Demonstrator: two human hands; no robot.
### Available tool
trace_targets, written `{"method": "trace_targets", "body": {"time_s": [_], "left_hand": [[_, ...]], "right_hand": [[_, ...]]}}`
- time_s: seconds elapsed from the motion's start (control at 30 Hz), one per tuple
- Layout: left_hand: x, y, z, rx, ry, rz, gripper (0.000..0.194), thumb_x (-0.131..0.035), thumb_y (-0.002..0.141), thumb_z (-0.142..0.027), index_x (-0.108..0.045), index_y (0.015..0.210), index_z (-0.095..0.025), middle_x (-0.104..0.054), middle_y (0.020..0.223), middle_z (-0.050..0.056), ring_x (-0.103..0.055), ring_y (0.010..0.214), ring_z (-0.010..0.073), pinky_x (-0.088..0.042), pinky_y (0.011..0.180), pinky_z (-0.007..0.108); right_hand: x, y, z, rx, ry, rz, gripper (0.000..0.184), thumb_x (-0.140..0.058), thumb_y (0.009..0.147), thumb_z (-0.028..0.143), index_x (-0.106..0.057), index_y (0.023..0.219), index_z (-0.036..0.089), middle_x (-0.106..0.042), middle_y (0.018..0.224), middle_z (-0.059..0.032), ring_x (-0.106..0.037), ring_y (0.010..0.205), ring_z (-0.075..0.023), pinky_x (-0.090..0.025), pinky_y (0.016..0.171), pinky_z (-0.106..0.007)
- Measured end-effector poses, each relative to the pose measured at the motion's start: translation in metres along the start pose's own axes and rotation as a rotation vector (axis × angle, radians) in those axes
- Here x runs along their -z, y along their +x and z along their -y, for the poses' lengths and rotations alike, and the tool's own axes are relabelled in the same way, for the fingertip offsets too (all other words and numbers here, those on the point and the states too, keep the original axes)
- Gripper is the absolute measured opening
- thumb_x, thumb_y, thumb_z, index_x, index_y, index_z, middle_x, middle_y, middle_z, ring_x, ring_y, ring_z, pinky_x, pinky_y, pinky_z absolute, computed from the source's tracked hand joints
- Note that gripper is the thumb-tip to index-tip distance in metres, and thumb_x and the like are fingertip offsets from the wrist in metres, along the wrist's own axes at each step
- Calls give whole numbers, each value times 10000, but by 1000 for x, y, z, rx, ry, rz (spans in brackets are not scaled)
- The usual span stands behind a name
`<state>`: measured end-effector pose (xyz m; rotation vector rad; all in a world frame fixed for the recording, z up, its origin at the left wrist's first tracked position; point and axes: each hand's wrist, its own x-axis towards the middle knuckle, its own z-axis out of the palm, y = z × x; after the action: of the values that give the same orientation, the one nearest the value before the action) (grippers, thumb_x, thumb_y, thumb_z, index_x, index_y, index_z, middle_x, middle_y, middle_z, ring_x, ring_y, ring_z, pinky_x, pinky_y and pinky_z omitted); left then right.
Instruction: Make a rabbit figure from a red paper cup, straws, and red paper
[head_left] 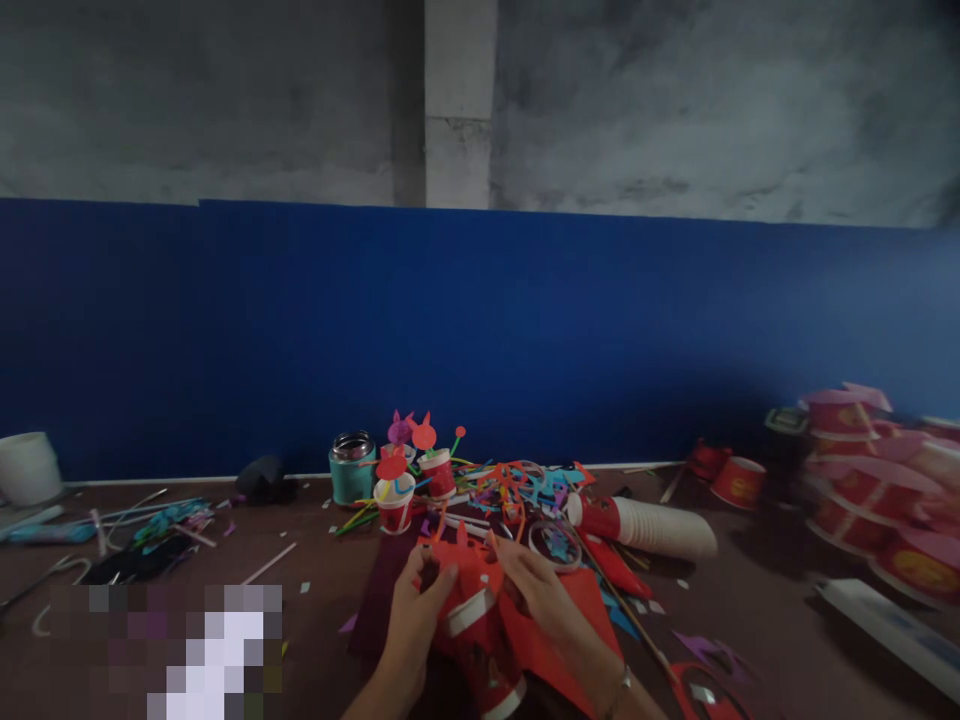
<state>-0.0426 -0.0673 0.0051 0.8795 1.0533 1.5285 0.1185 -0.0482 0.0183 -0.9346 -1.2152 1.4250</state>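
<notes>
A red paper cutout with pointed ears [471,572] is between my two hands, above a red paper cup [480,650] with a white rim. My left hand [416,605] pinches the cutout's left side between thumb and fingers. On the other side, my right hand [529,590] has its fingertips closed on the cutout's right edge, near an ear. The cup leans below the cutout; whether the two are joined cannot be made out. Under my right wrist lies a sheet of red paper [544,650], and a dark purple sheet [379,585] shows beside my left hand.
Finished-looking cups with paper animal heads [395,500] stand behind my hands, beside a teal thermos [352,468]. Coloured scraps [517,490] lie in a heap. A stack of paper cups [652,525] rests on its side, a tape roll [555,547] near it. Red cups [874,490] are piled right.
</notes>
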Motion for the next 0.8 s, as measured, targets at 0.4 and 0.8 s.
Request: {"method": "trace_targets", "body": {"time_s": [0.4, 0.8], "left_hand": [[4, 2, -7, 15, -215, -100, 475, -824, 588, -379, -600, 966, -199, -702, 892, 33, -666, 804, 187, -510, 704, 258], [-3, -3, 8, 291, -254, 100, 693, -840, 561, -378, -561, 1173, -212, -711, 1073, 109, -680, 962, 313, -550, 822, 419]], "right_hand": [[-9, -6, -17, -85, -12, 268, 535, -847, 541, 341, -625, 993, 163, -717, 906, -63, -662, 859, -244, -505, 787, -363], [-11, -11, 4, 47, 7, -36, 500, -732, 673, 506, -613, 1068, 225, -681, 925, -46, -629, 817, -209, -513, 730, -327]]}}
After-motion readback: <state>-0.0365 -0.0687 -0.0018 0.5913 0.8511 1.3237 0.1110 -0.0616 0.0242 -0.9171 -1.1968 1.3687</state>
